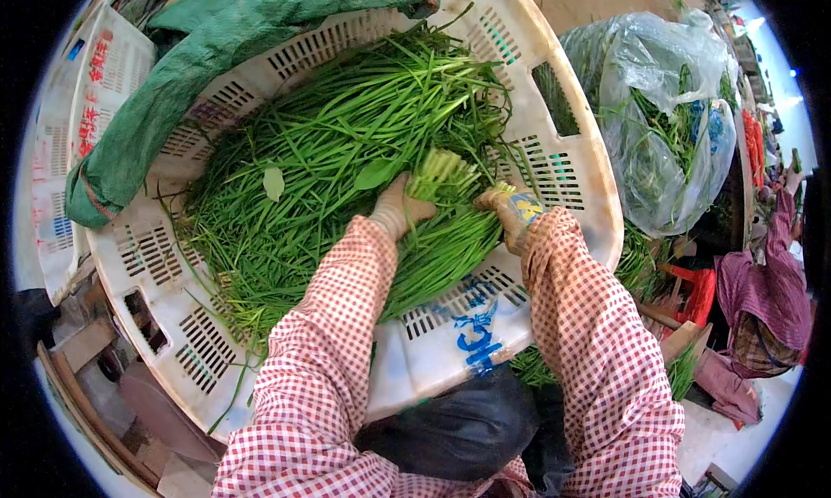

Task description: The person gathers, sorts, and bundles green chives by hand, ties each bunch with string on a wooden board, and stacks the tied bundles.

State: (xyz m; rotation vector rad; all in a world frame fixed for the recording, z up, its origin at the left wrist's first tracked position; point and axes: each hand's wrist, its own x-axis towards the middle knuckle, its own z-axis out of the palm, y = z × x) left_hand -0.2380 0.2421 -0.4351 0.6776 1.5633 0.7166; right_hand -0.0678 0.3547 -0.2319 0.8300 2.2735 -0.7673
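Long green garlic chives [346,143] lie heaped inside a white plastic basket [433,381] with slotted walls. A bunch of chives with pale cut ends [444,176] stands up from the heap, and my left hand [403,207] is closed around its near side, its fingers partly hidden by leaves. My right hand [512,216] is closed at the basket's right part, with a few pale stem ends [500,187] showing at its fingers. Both hands wear dirty, light-coloured gloves; the right one has a yellow and blue print.
A green woven sack [182,91] hangs over the basket's far left rim. Another white basket [117,74] stands behind it. At the right is a clear plastic bag [658,117] of greens. A person in a purple checked sleeve [757,282] works at the far right.
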